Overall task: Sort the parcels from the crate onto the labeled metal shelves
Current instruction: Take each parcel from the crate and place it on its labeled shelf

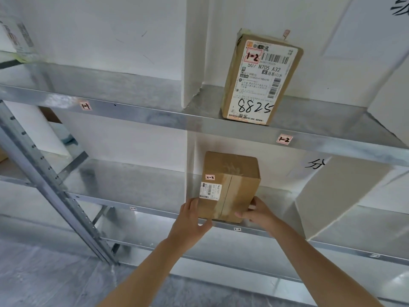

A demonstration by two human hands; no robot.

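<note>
The left hand [192,218] clasps the near left edge of the 2-2 parcel [231,185], thumb under its front; the right hand [259,214] curls round its near right corner; it stands on the second shelf [132,180]; the 1-2 parcel [261,78] stands on the top shelf [132,85], farther up.

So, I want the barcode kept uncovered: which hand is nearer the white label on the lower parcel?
Left. The left hand grips the lower parcel just below the white label; the right hand holds its opposite side, farther from the label.
</note>
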